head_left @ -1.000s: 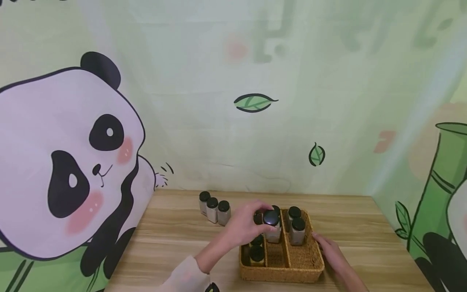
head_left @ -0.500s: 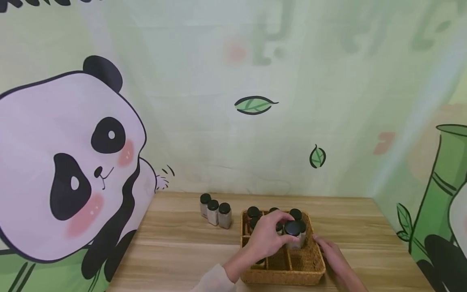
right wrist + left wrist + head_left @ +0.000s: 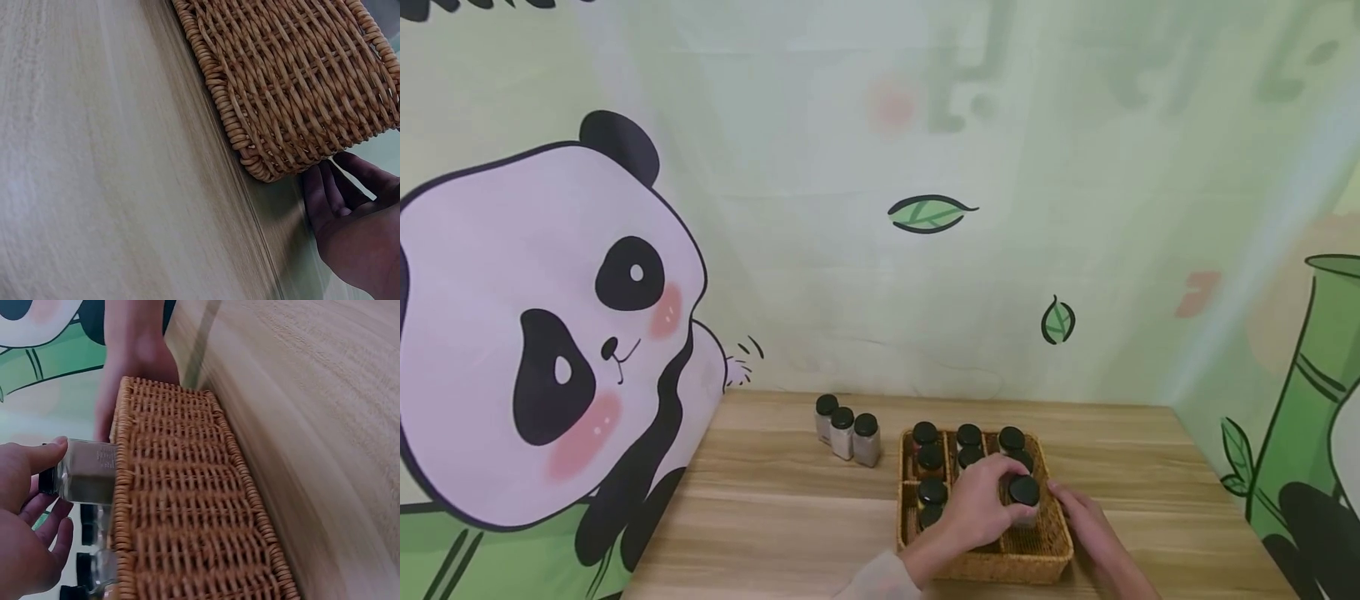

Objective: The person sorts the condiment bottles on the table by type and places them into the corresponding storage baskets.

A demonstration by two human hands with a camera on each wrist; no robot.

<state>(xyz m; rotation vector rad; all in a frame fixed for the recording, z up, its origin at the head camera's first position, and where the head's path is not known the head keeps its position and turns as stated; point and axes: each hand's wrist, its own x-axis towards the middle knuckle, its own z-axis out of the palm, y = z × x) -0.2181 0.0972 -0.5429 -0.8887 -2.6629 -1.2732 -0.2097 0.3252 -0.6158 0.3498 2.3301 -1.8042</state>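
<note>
My left hand (image 3: 981,504) pinches a square glass spice jar (image 3: 90,472) by its black lid, thumb on one side and fingers on the other. In the head view the jar is upright over the right compartment of a woven wicker basket (image 3: 1000,570); its base is hidden below the rim in the left wrist view. My right hand (image 3: 1086,517) rests against the basket's right side, its fingertips (image 3: 319,184) touching the wicker wall low down. Several black-lidded jars (image 3: 930,457) stand in the left compartments, more jars (image 3: 968,436) in the middle one and behind the held jar.
Three similar jars (image 3: 867,442) stand in a slanted row on the wooden table (image 3: 790,517), left of the basket. A panda-printed cloth backdrop (image 3: 820,292) rises behind the table's back edge.
My left hand has carried the jar rightward from above the middle compartment, then toward the front of the right compartment and lower. My right hand has stayed at the basket's side.
</note>
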